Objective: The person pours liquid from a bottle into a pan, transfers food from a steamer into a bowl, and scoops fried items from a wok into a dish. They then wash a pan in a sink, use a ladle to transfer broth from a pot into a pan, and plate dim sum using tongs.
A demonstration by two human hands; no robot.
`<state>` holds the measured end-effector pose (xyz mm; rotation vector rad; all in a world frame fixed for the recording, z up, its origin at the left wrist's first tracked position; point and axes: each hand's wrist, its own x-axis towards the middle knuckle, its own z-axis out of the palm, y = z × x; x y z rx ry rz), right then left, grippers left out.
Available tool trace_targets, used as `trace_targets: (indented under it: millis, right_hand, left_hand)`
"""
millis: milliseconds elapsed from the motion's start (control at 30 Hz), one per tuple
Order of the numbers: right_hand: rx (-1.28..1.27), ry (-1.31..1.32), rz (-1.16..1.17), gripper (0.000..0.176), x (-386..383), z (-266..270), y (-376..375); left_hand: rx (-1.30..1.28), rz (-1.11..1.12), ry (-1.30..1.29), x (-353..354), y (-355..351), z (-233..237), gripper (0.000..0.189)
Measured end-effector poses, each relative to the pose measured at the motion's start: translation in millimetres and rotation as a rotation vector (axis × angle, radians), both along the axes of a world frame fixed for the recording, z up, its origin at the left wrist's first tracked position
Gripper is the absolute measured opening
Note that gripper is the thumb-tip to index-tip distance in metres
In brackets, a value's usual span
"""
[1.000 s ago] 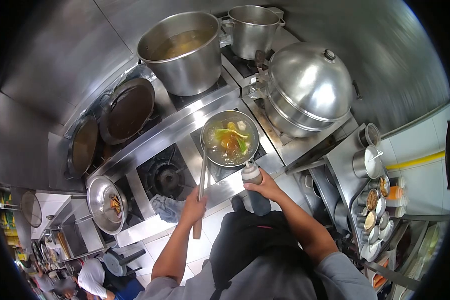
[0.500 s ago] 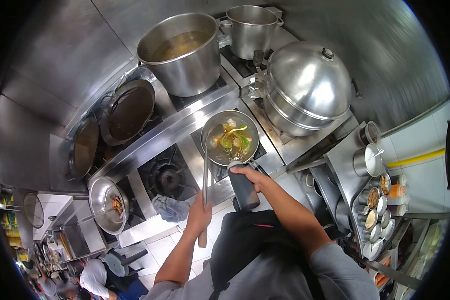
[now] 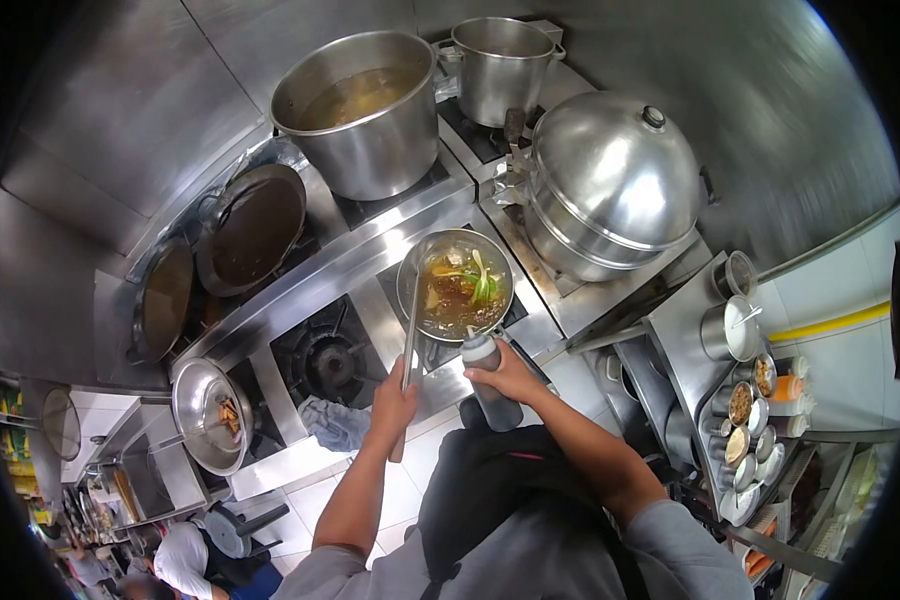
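My left hand (image 3: 394, 402) is wrapped round the handle of a long metal ladle (image 3: 412, 335), whose head rests at the left inner side of a pan. The pan (image 3: 506, 310) sits on a burner and holds brown liquid (image 3: 452, 312) with green leafy vegetable (image 3: 483, 284) in it. Closed around a dark squeeze bottle (image 3: 492, 388) is my right hand (image 3: 510, 374). The bottle's pale nozzle points up toward the pan's near rim.
Behind the pan stand a large stockpot (image 3: 375, 150), a smaller pot (image 3: 492, 85) and a domed steamer (image 3: 615, 180). A metal bowl (image 3: 198, 425) and a grey cloth (image 3: 336, 424) lie left. Ingredient containers (image 3: 740, 405) stand right. A person (image 3: 185, 560) is at lower left.
My right hand has drawn the bottle back from the pan, and its nozzle now shows. The liquid looks browner and the greens have shifted.
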<state>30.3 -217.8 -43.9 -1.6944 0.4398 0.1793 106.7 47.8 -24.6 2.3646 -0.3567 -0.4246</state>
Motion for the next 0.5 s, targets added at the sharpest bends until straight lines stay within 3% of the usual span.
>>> trace_targets:
  millis: [33,100,167,200,300,400,500]
  right_hand:
    - [0.003,-0.017,0.000,0.085,-1.4,14.7,0.1]
    - [0.006,-0.045,-0.007,0.087,-11.8,41.3,-2.7]
    - [0.040,-0.036,-0.017,0.089,-20.5,32.5,-8.2]
    - [0.030,-0.020,-0.029,0.089,-24.5,36.0,-9.9]
    - [0.052,0.032,-0.044,0.084,-32.5,32.6,-18.7]
    - [0.126,0.072,-0.072,0.078,-31.6,16.8,-26.3]
    - [0.215,0.133,-0.077,0.069,-21.0,7.6,-28.6]
  left_hand:
    - [-0.058,-0.020,-0.006,5.5,0.8,-10.8,0.064]
    - [-0.258,0.040,0.343,9.5,-1.1,-29.9,0.059]
    - [-0.434,0.158,0.772,5.4,-15.5,5.8,0.057]
    - [-0.586,0.188,0.804,-1.8,-23.2,15.8,0.041]
    - [-0.797,0.303,1.078,-3.9,-25.9,26.8,0.029]
    - [-0.862,0.353,1.204,-3.7,-20.6,45.6,0.019]
    - [-0.675,0.163,1.058,-4.2,-7.2,46.4,0.030]
